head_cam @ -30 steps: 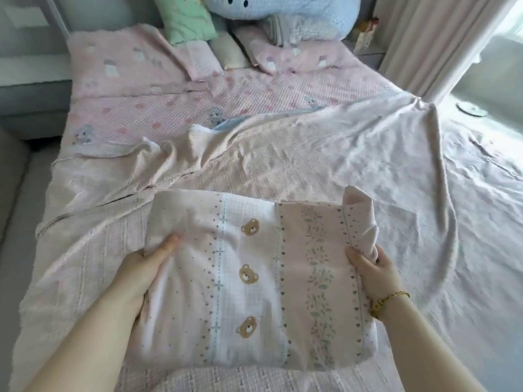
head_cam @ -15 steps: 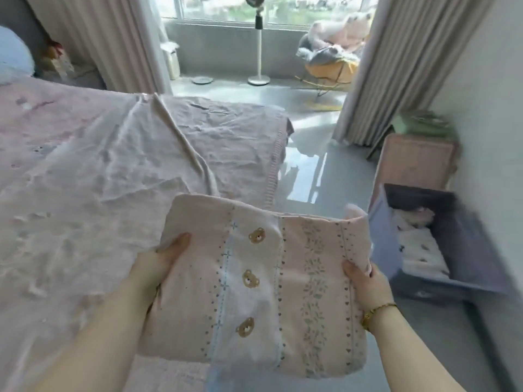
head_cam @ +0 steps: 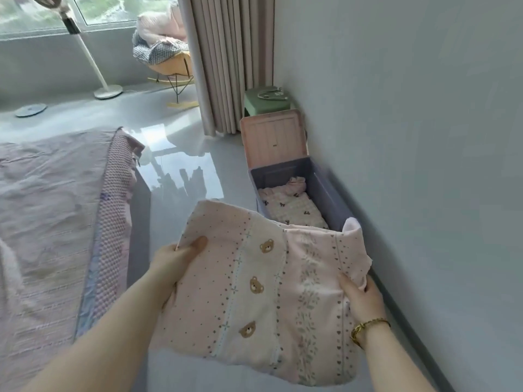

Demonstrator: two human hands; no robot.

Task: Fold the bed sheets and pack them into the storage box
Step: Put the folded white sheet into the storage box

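Item: folded bear-print sheet (head_cam: 254, 278), pink, held in the air just short of the storage box (head_cam: 331, 193); its far edge overlaps the box's near end in this view.
Left grip (head_cam: 175, 261): clamped on the sheet's left edge, thumb on top.
Right grip (head_cam: 359, 295): clamped on the right edge, fingers curled round the fabric.
Storage box: open, on the floor; pink lid (head_cam: 273, 137) stands behind it. One folded patterned sheet (head_cam: 291, 207) already lies inside.
Bed (head_cam: 56, 207), left of the box: a pinkish cover lies spread, unfolded.
Status, as I judge it: this piece is folded. Lowering it in remains, then possibly the bed cover.
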